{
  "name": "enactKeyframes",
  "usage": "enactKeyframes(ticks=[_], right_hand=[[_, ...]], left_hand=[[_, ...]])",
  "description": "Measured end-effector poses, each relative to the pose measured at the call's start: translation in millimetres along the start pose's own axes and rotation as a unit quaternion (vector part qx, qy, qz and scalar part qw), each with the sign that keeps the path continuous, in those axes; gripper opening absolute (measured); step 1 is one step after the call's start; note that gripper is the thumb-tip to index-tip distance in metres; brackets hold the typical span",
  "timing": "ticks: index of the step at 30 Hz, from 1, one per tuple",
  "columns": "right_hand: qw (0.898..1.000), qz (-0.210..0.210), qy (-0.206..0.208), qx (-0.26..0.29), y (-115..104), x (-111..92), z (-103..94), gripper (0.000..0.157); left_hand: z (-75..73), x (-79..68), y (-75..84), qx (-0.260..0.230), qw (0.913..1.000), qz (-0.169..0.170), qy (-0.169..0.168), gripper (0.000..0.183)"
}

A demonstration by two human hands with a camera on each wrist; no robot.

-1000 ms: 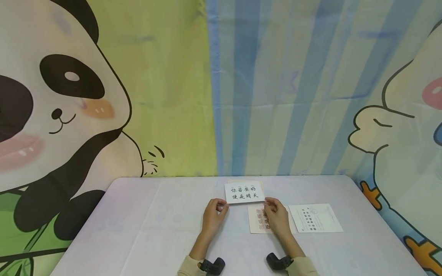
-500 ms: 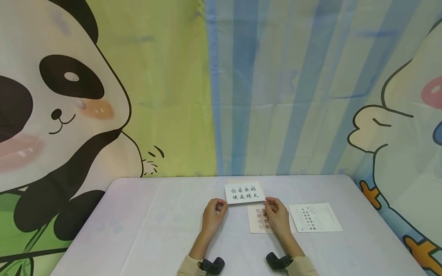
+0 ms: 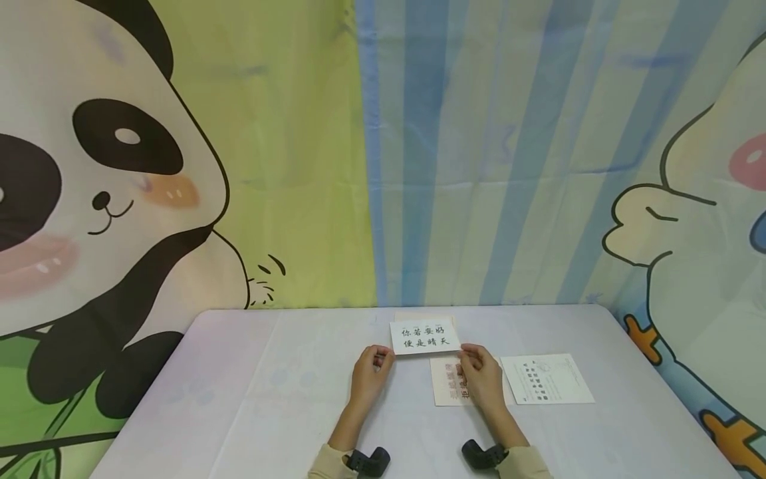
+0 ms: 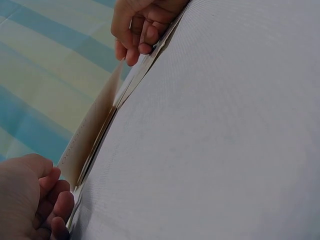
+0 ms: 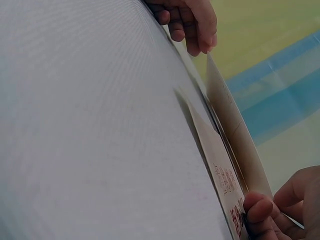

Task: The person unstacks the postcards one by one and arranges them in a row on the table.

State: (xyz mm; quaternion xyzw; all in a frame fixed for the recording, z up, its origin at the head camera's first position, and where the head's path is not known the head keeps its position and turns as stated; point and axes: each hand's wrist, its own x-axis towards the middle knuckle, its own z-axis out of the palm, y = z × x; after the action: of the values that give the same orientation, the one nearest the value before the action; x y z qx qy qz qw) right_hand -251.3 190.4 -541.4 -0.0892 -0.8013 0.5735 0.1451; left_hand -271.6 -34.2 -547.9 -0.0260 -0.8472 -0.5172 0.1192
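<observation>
On my remote feed I log the lettered white card [image 3: 425, 337] tilted, beyond and slightly left of the red-printed card [image 3: 447, 384]. Left hand [image 3: 370, 378] and right hand [image 3: 483, 380] pinch its near corners. Black-printed card [image 3: 553, 380]: just right of the red-printed card.

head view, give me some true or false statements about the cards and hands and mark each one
1. The left hand holds the tilted card by its lower left corner. True.
2. The tilted card bears one line of characters. False: it bears two.
3. The right hand partly covers the card with reddish lettering. True.
4. The rightmost card lies on the table. True.
5. The right hand grips the rightmost card. False: it holds the tilted card's lower right corner.
</observation>
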Motion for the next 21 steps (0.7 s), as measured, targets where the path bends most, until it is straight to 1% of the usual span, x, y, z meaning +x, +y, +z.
enactKeyframes(ticks=[5, 11, 14, 18, 21], right_hand=[[1.000, 0.003, 0.003, 0.023, 0.9, 0.4, 0.4, 0.022], [0.999, -0.016, 0.011, 0.039, 1.0, 0.4, 0.8, 0.021], [0.998, -0.022, 0.016, 0.063, 1.7, 0.8, 0.4, 0.021], [0.994, -0.006, 0.019, 0.104, 2.2, 2.0, -0.9, 0.025], [0.993, 0.009, 0.016, 0.118, 1.5, 2.0, -2.1, 0.028]], left_hand=[[-0.8, -0.6, 2.3, -0.007, 1.0000, -0.005, 0.003, 0.008], [-1.5, -1.4, 5.5, -0.017, 0.9998, -0.008, 0.005, 0.008], [-1.5, -1.6, 5.8, -0.017, 0.9998, -0.010, 0.003, 0.008], [-1.6, -1.7, 5.0, -0.014, 0.9999, -0.008, 0.001, 0.010], [-2.1, -1.9, 4.4, -0.014, 0.9999, -0.007, 0.000, 0.010]])
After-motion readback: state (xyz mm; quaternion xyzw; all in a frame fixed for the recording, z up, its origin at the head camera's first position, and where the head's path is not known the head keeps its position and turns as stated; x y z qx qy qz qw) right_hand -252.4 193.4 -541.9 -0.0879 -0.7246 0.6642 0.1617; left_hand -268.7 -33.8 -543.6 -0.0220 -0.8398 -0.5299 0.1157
